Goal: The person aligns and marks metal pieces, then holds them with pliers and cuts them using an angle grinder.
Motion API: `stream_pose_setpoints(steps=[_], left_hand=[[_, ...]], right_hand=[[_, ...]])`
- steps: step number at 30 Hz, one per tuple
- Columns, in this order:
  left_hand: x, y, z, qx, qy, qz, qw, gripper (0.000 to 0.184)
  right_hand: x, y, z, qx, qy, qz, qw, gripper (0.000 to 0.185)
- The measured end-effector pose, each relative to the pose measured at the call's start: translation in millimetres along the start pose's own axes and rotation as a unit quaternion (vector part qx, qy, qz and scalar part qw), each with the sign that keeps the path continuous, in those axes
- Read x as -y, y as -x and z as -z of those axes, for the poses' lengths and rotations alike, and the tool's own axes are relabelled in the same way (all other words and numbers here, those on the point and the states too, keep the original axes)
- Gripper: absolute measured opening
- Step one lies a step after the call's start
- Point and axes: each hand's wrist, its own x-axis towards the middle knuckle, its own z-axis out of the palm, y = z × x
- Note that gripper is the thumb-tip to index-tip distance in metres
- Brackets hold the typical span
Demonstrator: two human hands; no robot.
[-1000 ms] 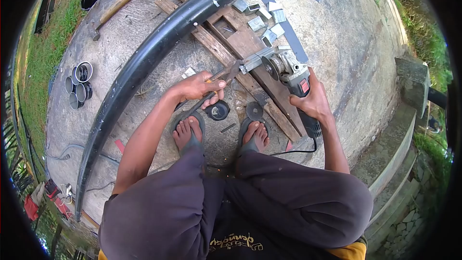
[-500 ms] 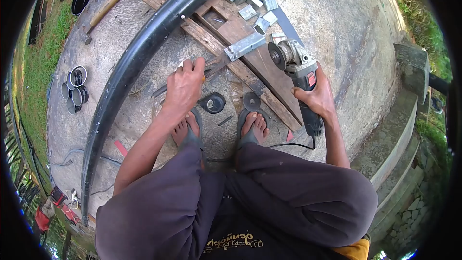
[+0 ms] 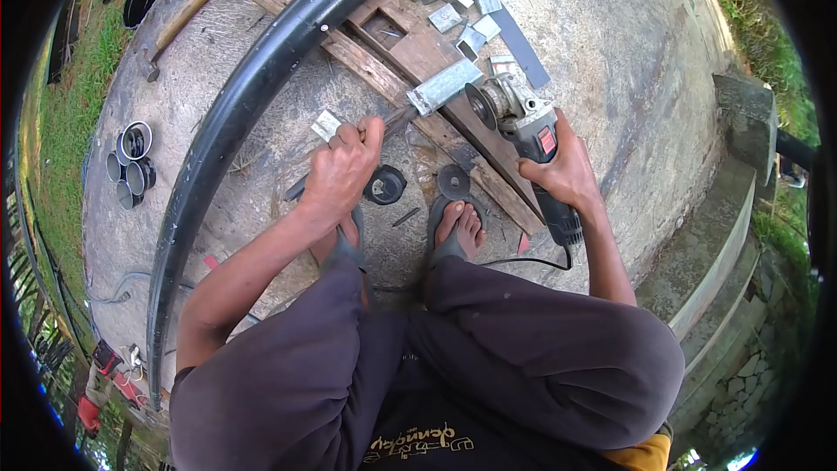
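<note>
My left hand is closed around the handles of pliers, whose jaws reach the near end of a metal square tube. The tube lies over the wooden boards. My right hand grips the body of an angle grinder. The grinder's disc is just right of the tube, close to its far end; whether they touch cannot be made out. Several cut tube pieces lie beyond the boards.
A long curved black pipe crosses the left side. A hammer and several short pipe rings lie at its left. Between my feet are a black round part and a loose disc. Concrete steps stand at the right.
My left hand has turned over, its back now facing up, with the pliers. The grinder moved away right, then came back left toward the tube. The view has shifted slightly.
</note>
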Motion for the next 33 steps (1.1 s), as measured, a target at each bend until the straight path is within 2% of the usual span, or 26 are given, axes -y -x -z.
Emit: stream_pose_setpoints(steps=[2,4,8,12,15,17,20,23,26,29,32,33], left_hand=[[-3,0,2,0.023,0.016,0.009,1.0,0.024],[-1,-1,4,0.088,0.164,0.042,0.982,0.036],[13,-13,17,0.224,0.41,0.098,0.879,0.067],[18,-17,20,0.26,0.5,0.121,0.817,0.066],[22,-14,17,0.264,0.565,0.133,0.77,0.062],[22,-12,15,0.267,0.598,0.135,0.743,0.057],[22,-6,11,0.246,0.6,0.141,0.748,0.051],[25,-2,15,0.188,0.563,0.133,0.793,0.046],[26,-2,20,0.14,0.423,0.139,0.885,0.047],[28,-4,11,0.121,0.377,0.128,0.909,0.056],[19,2,-3,0.104,0.376,0.124,0.913,0.033],[18,1,-2,0.128,0.386,0.136,0.903,0.03]], right_hand=[[0,0,0,0.004,0.006,-0.004,1.0,0.083],[-4,0,0,-0.002,0.011,-0.002,1.0,0.083],[-9,0,1,-0.014,0.006,0.01,1.0,0.089],[-9,0,3,-0.011,-0.015,0.012,1.0,0.092],[-10,2,2,-0.015,-0.027,-0.004,1.0,0.084],[-14,0,1,-0.016,-0.01,0.009,1.0,0.089],[-14,0,2,-0.02,-0.001,0.015,1.0,0.093],[-18,0,1,-0.018,0.001,0.019,1.0,0.094],[-13,0,3,-0.002,0.006,0.007,1.0,0.096],[-11,0,-1,-0.005,0.028,0.001,1.0,0.094],[-7,0,-4,0.01,0.039,-0.007,0.999,0.094],[-5,-2,-5,0.02,0.039,-0.01,0.999,0.095]])
